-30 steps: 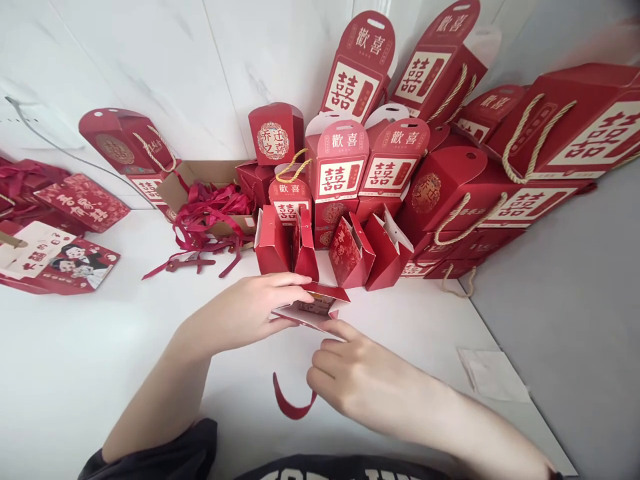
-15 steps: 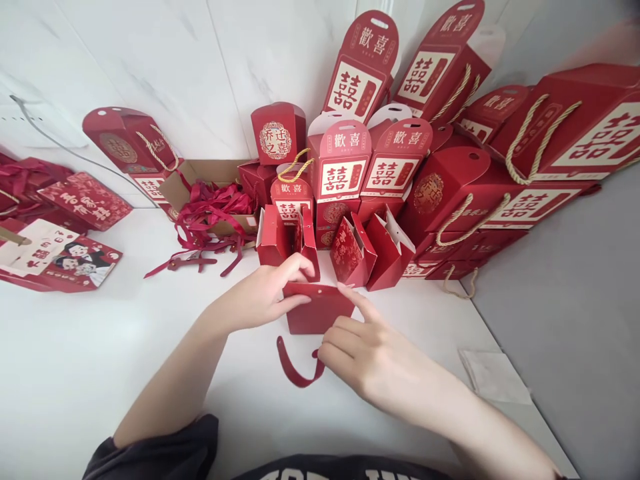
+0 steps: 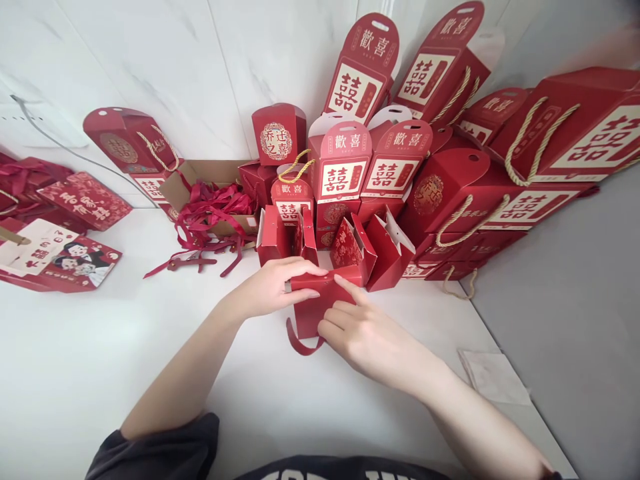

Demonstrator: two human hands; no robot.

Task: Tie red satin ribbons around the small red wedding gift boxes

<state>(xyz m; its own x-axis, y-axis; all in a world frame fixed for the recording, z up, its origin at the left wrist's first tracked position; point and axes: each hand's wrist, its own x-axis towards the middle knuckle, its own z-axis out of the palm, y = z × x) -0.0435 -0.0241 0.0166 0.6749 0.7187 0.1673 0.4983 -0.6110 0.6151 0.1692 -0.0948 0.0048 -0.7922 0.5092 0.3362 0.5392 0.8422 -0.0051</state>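
A small red gift bag (image 3: 313, 313) stands upright in front of me, its top edge folded over and a small hole in it. My left hand (image 3: 280, 287) grips the left side of the top fold between thumb and fingers. With its index finger, my right hand (image 3: 357, 327) touches the top edge near the hole. Its other fingers are curled round a dark red strap (image 3: 301, 347), which loops down in front of the bag. The far end of the strap is hidden by the right hand.
Behind the bag stand several open red gift bags (image 3: 390, 257). Red gift boxes (image 3: 345, 160) are stacked by the wall. A cardboard box (image 3: 200, 175) of red ribbons is at the back left, with loose straps (image 3: 200, 261) before it. A white packet (image 3: 495, 377) lies at right.
The bag's top has folded over towards the back, with the left hand now pinching the fold. The right index finger has moved slightly left, and the strap has been raised nearer the bag.
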